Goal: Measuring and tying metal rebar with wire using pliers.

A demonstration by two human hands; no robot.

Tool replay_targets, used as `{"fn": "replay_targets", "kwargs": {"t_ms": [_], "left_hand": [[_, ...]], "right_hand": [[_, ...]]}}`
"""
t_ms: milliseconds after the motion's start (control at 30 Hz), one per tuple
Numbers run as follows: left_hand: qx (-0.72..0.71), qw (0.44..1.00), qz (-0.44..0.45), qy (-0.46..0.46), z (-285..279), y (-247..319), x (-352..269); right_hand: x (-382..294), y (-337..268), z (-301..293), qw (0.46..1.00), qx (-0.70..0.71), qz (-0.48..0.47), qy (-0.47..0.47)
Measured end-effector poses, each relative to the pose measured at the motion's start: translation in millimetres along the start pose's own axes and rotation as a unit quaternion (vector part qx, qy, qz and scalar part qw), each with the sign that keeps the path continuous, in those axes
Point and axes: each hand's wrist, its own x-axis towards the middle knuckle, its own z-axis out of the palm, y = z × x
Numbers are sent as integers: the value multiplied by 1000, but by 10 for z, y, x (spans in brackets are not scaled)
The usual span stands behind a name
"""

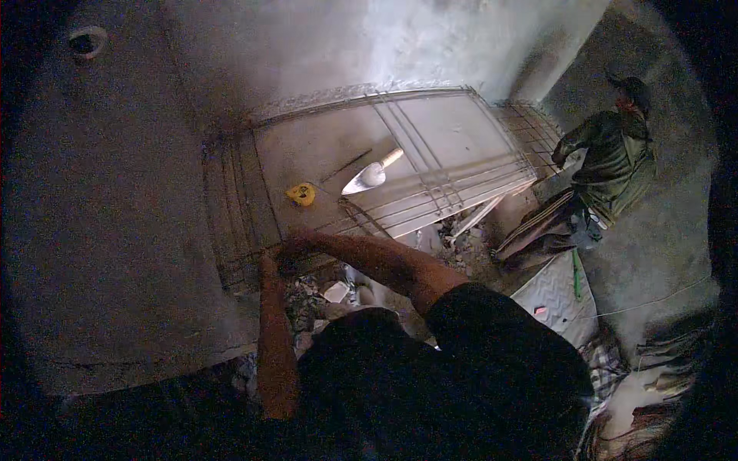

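Observation:
Both my hands are at the near left edge of a flat panel (323, 132) overlaid with thin metal reinforcing bars (406, 144). My left hand (270, 259) is low among the bars at that corner, and my right hand (297, 242) is close beside it. The picture is too dark there to show the fingers or anything they hold. A yellow tape measure (302, 195) lies on the panel just beyond my hands. A pointed masonry trowel (365, 176) with a light handle rests farther right, next to a thin dark rod (347, 165).
Rubble (305, 305) lies on the ground below the panel's near edge. A slanting wooden prop (477, 219) stands under its right part. At the right, another person (605, 155) bends by more crossed bars (527, 129). A pale sheet (559, 294) lies nearby; a wall (346, 46) rises behind.

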Motion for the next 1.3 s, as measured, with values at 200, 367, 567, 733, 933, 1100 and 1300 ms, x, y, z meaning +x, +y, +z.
{"fn": "replay_targets", "kwargs": {"t_ms": [200,367,567,733,933,1100,1300], "left_hand": [[14,1000,-1,13,-33,4,-41],[43,999,-1,32,-75,-10,-83],[28,992,-21,124,264,184,-331],[-80,990,-84,81,508,326,-487],[-66,994,-59,58,341,219,-377],[-75,995,-44,48,224,230,-360],[104,993,15,57,99,63,-75]], "right_hand": [[-25,3,-39,1000,-6,1,8],[-272,60,-150,997,-46,8,69],[-1069,550,-407,953,-75,138,259],[-1711,966,-257,912,-82,238,324],[-2058,1152,44,935,88,157,306],[-2049,1115,155,906,146,246,310],[-2018,923,55,888,121,246,368]]}}
